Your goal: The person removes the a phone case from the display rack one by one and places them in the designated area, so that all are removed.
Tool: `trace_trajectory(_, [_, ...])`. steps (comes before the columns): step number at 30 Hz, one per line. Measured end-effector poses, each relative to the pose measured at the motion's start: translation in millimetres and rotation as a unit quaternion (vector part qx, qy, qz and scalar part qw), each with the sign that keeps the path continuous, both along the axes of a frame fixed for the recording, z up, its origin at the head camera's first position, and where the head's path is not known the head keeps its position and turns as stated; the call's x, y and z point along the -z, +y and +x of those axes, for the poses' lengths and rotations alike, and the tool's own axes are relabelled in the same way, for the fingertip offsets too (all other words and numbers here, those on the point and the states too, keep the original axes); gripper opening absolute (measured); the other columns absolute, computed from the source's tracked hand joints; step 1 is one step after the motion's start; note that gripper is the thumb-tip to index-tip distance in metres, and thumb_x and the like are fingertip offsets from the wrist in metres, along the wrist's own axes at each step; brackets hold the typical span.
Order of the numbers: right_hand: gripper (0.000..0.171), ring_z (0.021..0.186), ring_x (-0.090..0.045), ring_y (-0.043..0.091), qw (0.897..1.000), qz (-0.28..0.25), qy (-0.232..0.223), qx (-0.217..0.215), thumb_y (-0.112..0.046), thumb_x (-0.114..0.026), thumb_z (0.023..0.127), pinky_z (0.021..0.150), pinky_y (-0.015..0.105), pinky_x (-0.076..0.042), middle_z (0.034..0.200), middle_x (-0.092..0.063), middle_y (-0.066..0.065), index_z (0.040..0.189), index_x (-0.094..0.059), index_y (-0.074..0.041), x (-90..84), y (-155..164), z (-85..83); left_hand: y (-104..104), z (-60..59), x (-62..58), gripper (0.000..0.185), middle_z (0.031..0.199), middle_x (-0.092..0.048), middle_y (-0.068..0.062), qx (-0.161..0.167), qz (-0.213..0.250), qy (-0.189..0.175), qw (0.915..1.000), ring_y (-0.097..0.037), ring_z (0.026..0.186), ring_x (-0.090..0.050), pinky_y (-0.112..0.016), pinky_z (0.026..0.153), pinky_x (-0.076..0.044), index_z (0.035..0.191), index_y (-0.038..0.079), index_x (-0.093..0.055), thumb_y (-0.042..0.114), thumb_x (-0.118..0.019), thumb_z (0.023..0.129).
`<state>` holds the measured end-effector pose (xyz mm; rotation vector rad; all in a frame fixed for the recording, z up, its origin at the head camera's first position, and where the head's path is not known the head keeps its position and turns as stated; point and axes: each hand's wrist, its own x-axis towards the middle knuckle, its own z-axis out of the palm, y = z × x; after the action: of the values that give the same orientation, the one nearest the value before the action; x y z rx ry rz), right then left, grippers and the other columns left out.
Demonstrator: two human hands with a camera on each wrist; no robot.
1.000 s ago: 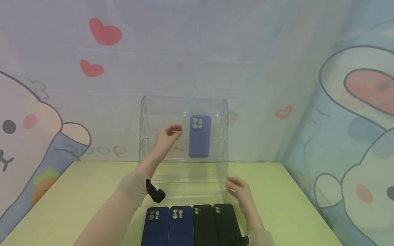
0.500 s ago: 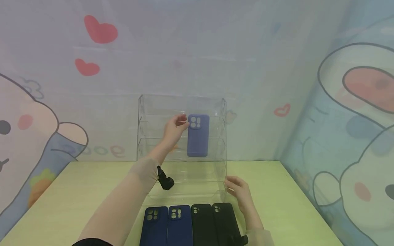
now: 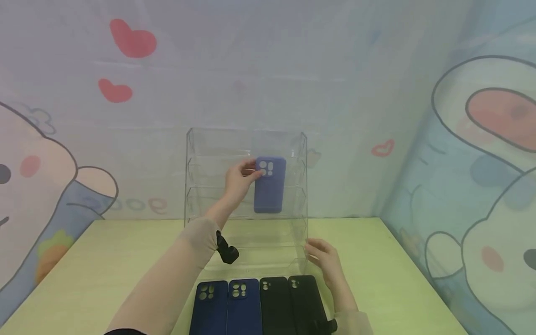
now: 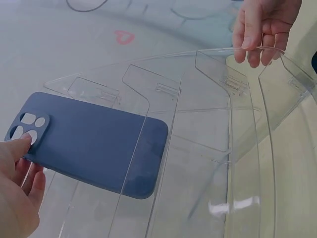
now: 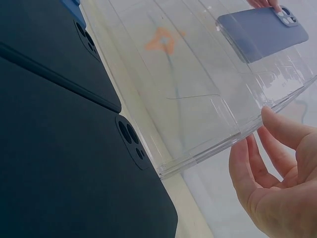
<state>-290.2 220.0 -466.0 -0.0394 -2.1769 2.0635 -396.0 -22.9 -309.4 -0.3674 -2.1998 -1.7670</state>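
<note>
While the right hand (image 3: 324, 260) steadies the near right corner of the clear acrylic display rack (image 3: 247, 139) with relaxed fingers, just beyond four dark phone cases (image 3: 255, 304) on the table (image 3: 104, 260), the left hand (image 3: 238, 179) pinches the periwinkle phone case (image 3: 270, 186) at its camera end, on an upper tier. Likely seating it; releasing calls for it to rest stable.
</note>
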Motion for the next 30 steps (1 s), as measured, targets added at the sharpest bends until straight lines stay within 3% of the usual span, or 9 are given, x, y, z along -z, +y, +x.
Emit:
trace_trajectory(7, [0.039, 0.119, -0.058, 0.032, 1.000, 0.010, -0.002, -0.006, -0.014, -0.060, 0.097, 0.104, 0.045, -0.048, 0.135, -0.053, 0.025, 0.128, -0.054, 0.007, -1.2, 0, 1.3, -2, 4.5, 0.2, 0.037, 0.120, -0.068, -0.012, -0.015, 0.036, 0.010, 0.9992, -0.026, 0.109, -0.064, -0.037, 0.094, -0.054, 0.123, 0.004, -0.065, 0.018, -0.072, 0.090])
trace_trajectory(13, [0.038, 0.117, -0.060, 0.030, 1.000, 0.007, -0.001, -0.002, -0.013, -0.060, 0.097, 0.102, 0.043, -0.050, 0.134, -0.054, 0.025, 0.128, -0.054, 0.007, -0.4, 0, 0.5, -11, 11.9, -9.0, 0.039, 0.120, -0.067, -0.016, -0.016, 0.071, 0.035, 0.9967, -0.027, 0.109, -0.065, -0.033, 0.093, -0.055, 0.125, 0.001, -0.063, 0.016, -0.071, 0.091])
trace_trajectory(17, [0.038, 0.115, -0.061, 0.028, 1.000, 0.006, 0.001, -0.003, -0.014, -0.061, 0.096, 0.102, 0.042, -0.050, 0.134, -0.054, 0.025, 0.128, -0.055, 0.007, 0.1, 0, -1.0, -24, 16.8, -14.5, 0.041, 0.119, -0.067, -0.018, -0.025, 0.089, 0.059, 0.9939, -0.026, 0.106, -0.066, -0.029, 0.090, -0.056, 0.125, -0.002, -0.062, 0.017, -0.071, 0.090])
trace_trajectory(21, [0.038, 0.116, -0.060, 0.029, 1.000, 0.004, 0.000, -0.006, -0.013, -0.061, 0.096, 0.101, 0.041, -0.051, 0.135, -0.053, 0.026, 0.128, -0.055, 0.007, 0.8, -1, -2.0, -42, 21.2, -18.4, 0.040, 0.118, -0.066, -0.019, -0.043, 0.101, 0.073, 0.9913, -0.015, 0.096, -0.067, -0.024, 0.086, -0.057, 0.124, -0.004, -0.063, 0.017, -0.071, 0.090])
trace_trajectory(26, [0.038, 0.115, -0.061, 0.028, 1.000, 0.006, 0.000, -0.003, -0.013, -0.061, 0.096, 0.101, 0.041, -0.051, 0.134, -0.055, 0.024, 0.128, -0.055, 0.007, 1.0, -1, -2.1, -65, 33.3, -22.0, 0.040, 0.117, -0.065, -0.018, -0.063, 0.112, 0.072, 0.9891, -0.005, 0.088, -0.064, -0.019, 0.081, -0.057, 0.124, -0.006, -0.062, 0.016, -0.070, 0.091])
trace_trajectory(30, [0.038, 0.113, -0.062, 0.026, 1.000, 0.004, 0.002, -0.004, -0.013, -0.061, 0.096, 0.101, 0.041, -0.051, 0.133, -0.055, 0.025, 0.128, -0.055, 0.007, 0.8, -1, -1.5, -82, 46.1, -21.0, 0.038, 0.111, -0.065, -0.013, -0.086, 0.111, 0.051, 0.9887, -0.002, 0.082, -0.063, -0.016, 0.075, -0.057, 0.122, -0.005, -0.063, 0.014, -0.070, 0.091])
